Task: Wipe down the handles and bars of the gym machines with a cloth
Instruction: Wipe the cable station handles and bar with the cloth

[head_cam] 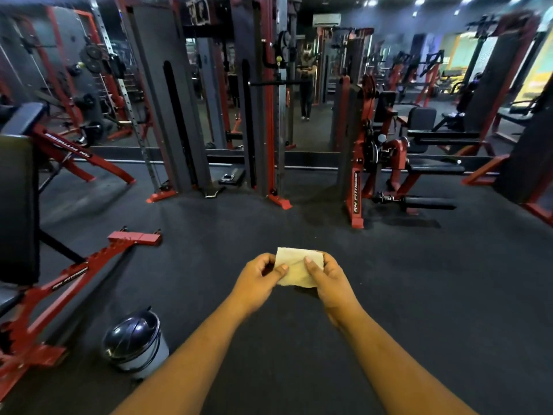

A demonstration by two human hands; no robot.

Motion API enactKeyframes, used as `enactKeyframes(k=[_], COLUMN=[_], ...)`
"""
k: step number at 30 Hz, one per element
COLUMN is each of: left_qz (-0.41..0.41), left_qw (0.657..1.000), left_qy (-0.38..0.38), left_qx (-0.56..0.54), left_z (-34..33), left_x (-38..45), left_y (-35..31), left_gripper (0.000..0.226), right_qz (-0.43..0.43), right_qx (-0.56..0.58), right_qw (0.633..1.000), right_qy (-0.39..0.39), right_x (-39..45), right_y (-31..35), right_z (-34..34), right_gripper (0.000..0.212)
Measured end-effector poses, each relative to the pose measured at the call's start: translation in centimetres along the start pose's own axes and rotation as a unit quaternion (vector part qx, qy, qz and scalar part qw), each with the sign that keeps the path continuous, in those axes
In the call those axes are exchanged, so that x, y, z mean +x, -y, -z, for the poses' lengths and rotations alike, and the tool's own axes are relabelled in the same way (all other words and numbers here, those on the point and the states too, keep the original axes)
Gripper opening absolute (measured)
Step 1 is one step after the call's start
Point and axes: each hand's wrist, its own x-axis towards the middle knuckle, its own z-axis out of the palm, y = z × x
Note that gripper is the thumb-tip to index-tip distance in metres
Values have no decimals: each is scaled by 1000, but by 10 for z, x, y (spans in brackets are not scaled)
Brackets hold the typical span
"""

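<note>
Both hands hold a folded pale cloth [299, 267] out in front, above the dark floor [419, 280]: the left hand [257, 280] and right hand [332, 280] each pinch a side with thumb on top. A lidded bin [136, 342] stands near left; red machines [363, 151] stand beyond.

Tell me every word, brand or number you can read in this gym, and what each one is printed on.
"RN FITNESS": runs up the red upright of the machine on the right.
"RN FITNESS": on the red sloped beam at left, seen upside down.
Same style of label on the low red frame at lower left, too blurred to read surely.
The folded cloth and the bin show no text.
</note>
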Motion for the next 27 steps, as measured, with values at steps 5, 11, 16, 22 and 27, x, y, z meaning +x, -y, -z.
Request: enactKeyframes(k=[5,11,16,22,27], left_qz=[28,0,-3,-16,-21], left_qw=[1000,994,992,987,989], left_qy=[4,-27,-45,-49,-33], left_qx=[-10,107,120,149,141], left_z=[-12,-3,9,40,78], left_x=[91,200,284,399,498], left_y=[4,10,27,62,81], left_gripper=[12,26,10,18,16], right_qz=[2,0,-5,6,-9], right_qx=[-32,-46,-45,-68,-79], right_qw=[999,999,999,998,997], right_qy=[2,8,7,-1,-14], right_x=[101,217,299,413,506], right_y=[-2,3,6,0,0], right_z=[16,22,19,-2,-32], right_gripper=[21,16,16,17,15])
